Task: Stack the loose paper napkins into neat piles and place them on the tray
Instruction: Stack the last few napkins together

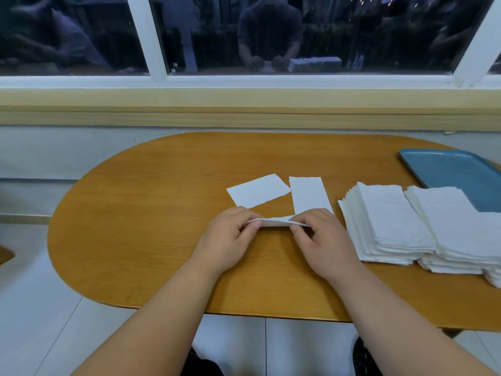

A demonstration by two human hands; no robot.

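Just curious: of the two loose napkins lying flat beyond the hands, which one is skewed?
The left loose napkin: it lies tilted, while the right loose napkin points nearly straight away.

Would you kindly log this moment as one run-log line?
both hands: left hand, right hand pinch held napkin | loose napkins: two beyond | piles: beside tray, none visibly on it

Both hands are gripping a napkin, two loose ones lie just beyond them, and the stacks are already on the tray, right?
Not quite. The head view shows the stacks on the table beside the tray, not on it. The rest holds: left hand and right hand grip a napkin, two loose napkins beyond.
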